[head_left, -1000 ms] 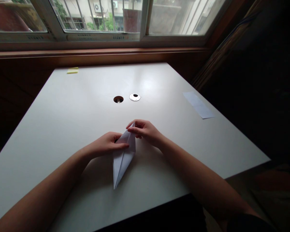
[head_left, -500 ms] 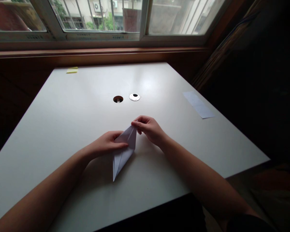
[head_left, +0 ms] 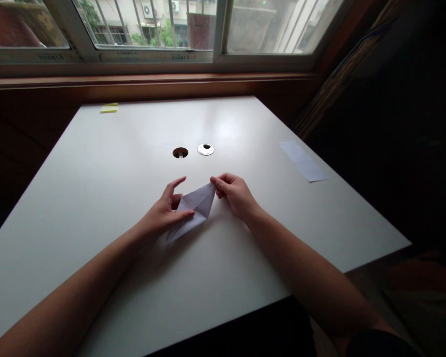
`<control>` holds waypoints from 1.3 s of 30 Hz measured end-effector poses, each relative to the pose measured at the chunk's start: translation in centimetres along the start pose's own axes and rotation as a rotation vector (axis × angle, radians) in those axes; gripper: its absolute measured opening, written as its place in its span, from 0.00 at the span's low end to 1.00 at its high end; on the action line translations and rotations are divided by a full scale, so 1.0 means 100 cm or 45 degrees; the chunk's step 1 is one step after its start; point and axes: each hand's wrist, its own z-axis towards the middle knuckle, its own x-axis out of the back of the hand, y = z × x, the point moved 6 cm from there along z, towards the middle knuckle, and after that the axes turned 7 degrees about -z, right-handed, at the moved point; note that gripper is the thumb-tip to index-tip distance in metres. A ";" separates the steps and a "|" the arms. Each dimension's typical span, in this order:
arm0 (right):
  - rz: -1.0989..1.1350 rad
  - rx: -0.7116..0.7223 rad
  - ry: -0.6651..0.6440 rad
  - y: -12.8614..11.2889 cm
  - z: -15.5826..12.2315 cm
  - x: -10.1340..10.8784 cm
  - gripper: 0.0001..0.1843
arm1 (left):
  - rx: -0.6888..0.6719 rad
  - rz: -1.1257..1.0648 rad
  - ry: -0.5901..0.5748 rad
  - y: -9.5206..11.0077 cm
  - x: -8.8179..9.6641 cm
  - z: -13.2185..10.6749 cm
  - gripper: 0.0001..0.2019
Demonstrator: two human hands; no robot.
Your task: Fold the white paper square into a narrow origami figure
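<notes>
A folded sheet of white paper (head_left: 198, 204), roughly diamond-shaped with visible creases, is held between both hands over the white table (head_left: 230, 267). My left hand (head_left: 169, 208) grips its left side, the thumb lying across the front face and the index finger raised off the paper. Some of the left fingers are hidden behind the sheet. At the upper right tip, my right hand (head_left: 234, 191) pinches the paper between thumb and curled fingers. A pointed lower corner hangs beneath the left thumb.
Beyond the hands are a round cable hole (head_left: 180, 152) in the tabletop and a loose ring-shaped cover (head_left: 205, 149). A flat white paper strip (head_left: 304, 161) lies near the right edge. Yellow-edged sticky notes (head_left: 109, 108) sit at the back left, below a window (head_left: 148, 25).
The folded paper has turned, its lower point swinging up and left. My left index finger has lifted off it. My right hand has shifted slightly right and up, still pinching the tip.
</notes>
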 end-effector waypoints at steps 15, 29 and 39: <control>0.037 0.038 0.041 -0.002 0.002 0.004 0.20 | 0.029 0.020 -0.029 -0.004 -0.004 0.000 0.45; -0.136 0.173 -0.244 -0.017 -0.012 -0.026 0.18 | 0.074 -0.211 -0.048 0.002 -0.006 0.000 0.42; -0.242 0.103 -0.250 -0.007 -0.008 -0.027 0.28 | 0.039 -0.150 0.163 -0.004 0.004 0.001 0.31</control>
